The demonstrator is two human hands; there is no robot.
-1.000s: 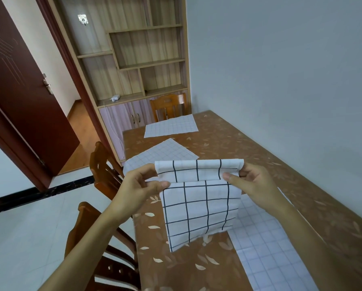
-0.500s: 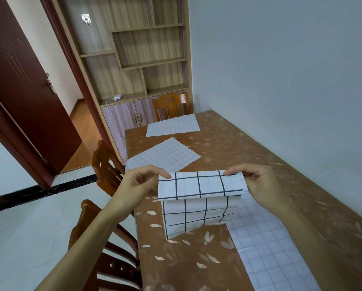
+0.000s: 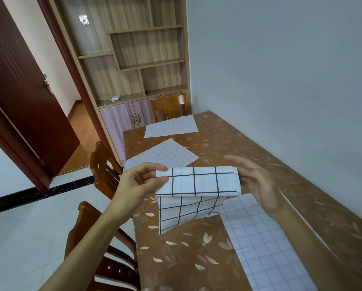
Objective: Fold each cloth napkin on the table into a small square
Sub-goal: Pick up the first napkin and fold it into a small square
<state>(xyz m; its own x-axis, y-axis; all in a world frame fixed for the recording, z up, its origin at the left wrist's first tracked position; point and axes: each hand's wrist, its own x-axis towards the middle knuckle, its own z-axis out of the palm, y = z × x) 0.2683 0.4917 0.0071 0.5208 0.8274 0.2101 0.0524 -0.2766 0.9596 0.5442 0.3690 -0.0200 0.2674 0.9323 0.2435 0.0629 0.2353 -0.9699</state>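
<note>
Left hand [image 3: 138,183] pinches left edge of napkin [image 3: 197,183], held above table [image 3: 197,259] between both hands, lower part hanging. Right hand [image 3: 257,181] blurred at right edge, fingers loosely extended, not gripping; contact unclear.

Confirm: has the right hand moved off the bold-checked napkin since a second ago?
Yes. The right hand has released the corner of the bold-checked napkin and opened, shifting slightly right; it stays over the far end of the nearest fine-grid napkin.

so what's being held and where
The bold-checked napkin, pinched at the left end of its folded top by the left hand; the right hand is open.
</note>
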